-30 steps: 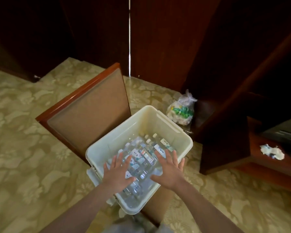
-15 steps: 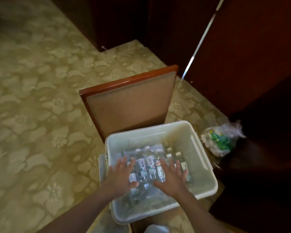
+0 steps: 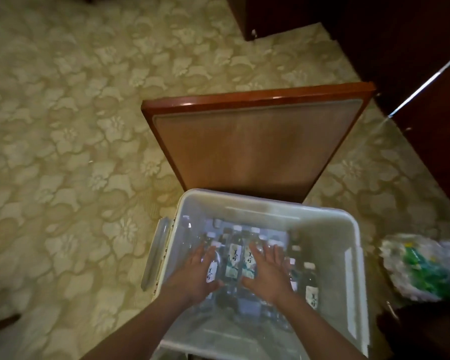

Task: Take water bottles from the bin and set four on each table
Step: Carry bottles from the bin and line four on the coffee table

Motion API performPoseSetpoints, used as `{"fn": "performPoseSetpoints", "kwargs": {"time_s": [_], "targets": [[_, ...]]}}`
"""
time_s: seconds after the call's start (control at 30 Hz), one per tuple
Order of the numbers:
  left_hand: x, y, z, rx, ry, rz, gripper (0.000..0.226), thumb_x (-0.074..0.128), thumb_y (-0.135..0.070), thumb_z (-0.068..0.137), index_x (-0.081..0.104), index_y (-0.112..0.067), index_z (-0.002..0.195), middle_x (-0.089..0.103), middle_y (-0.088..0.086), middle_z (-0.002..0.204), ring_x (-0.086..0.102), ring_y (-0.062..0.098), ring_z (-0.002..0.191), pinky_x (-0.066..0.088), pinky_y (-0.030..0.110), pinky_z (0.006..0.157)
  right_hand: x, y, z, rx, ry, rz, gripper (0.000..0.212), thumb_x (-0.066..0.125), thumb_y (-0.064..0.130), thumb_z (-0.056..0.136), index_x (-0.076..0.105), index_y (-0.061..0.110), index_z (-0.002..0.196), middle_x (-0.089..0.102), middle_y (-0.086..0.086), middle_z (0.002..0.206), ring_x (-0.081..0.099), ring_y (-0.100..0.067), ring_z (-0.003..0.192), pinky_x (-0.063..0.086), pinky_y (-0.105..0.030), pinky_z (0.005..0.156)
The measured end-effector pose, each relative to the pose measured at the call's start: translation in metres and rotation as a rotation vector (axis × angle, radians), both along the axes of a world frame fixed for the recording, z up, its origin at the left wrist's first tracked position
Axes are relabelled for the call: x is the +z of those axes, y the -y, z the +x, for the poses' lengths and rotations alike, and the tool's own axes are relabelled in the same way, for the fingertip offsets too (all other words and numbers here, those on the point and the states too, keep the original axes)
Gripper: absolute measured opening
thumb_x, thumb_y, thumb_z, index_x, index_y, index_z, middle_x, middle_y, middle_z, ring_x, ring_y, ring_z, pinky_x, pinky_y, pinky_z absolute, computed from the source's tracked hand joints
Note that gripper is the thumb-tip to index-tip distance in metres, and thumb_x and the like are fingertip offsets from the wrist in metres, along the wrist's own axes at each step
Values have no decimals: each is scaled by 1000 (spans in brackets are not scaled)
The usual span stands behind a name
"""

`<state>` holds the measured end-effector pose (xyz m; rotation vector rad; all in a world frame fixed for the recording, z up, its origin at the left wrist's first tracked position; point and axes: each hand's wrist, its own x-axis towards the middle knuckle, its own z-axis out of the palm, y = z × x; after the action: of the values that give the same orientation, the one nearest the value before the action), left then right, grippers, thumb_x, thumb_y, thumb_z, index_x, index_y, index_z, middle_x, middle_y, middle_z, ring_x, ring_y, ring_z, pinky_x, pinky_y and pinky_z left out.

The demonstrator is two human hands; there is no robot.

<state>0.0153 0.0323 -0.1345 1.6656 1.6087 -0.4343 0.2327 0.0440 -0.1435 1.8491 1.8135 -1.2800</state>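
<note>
White plastic bin seen from above, its far wall against the padded back of a wooden chair on patterned carpet; the water bottles lie side by side on the bin's floor, caps toward the far wall. The left hand and right hand reach in over the near rim, palms down, fingers straight and slightly spread over the labelled bottles, grasping nothing. A clear bag lies just beyond the bin's right wall
</note>
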Motion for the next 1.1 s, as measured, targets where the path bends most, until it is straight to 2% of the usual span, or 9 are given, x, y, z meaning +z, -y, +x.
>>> {"fn": "performPoseSetpoints", "kwargs": {"time_s": [0.13,0.27,0.43,0.57,0.73,0.87,0.97,1.1], "targets": [[-24,-6,4,40,-17,15,89,58,-51,90,3,-29,157,-1,0,165,2,20,152,25,37,118,-34,-17,0,76,-29,27,93,60,52,88,-1,39,157,-8,-3,167,-18,-29,151,-9,-53,119],[-54,-14,6,92,-24,-44,92,59,-43,92,-3,-25,157,-3,0,165,2,17,152,22,31,119,-61,-40,-4,126,-70,82,89,60,51,90,4,36,157,0,-4,167,-12,-27,153,-9,-45,120],[-75,-16,13,197,-61,-99,88,60,-39,93,2,-23,157,14,2,164,22,21,148,28,33,116,-87,-53,-13,219,-86,131,84,57,49,93,9,29,158,7,-4,167,-12,-26,153,-9,-40,123],[-86,-11,15,243,-62,-59,84,60,-35,92,8,-24,157,26,4,157,35,21,140,34,32,111,-103,-55,-21,235,-85,147,82,52,51,95,9,23,159,16,-5,166,-11,-24,153,-9,-39,124],[-97,-14,13,277,-112,-82,82,64,-33,88,17,-23,155,31,5,151,43,22,133,40,33,105,-118,-50,-34,236,-24,221,82,45,55,96,11,14,158,34,-12,158,-2,-28,154,0,-44,125],[-102,-11,12,304,-120,-93,81,64,-35,89,17,-24,154,33,5,149,46,23,130,42,32,102,-124,-42,-44,164,3,294,86,42,58,92,17,7,157,44,-18,150,2,-32,154,-4,-45,124],[-105,-7,13,339,-123,-102,84,64,-37,89,13,-27,154,31,5,151,46,25,131,42,33,101,-130,-39,-52,103,21,333,94,48,60,89,19,1,155,47,-26,146,8,-38,152,-7,-47,123],[-108,-3,16,418,-125,-103,81,64,-35,88,14,-30,152,37,8,143,54,30,119,47,34,95,-127,-42,-60,41,37,342,100,67,55,82,25,-4,152,47,-30,143,19,-42,149,-7,-45,122]]}}
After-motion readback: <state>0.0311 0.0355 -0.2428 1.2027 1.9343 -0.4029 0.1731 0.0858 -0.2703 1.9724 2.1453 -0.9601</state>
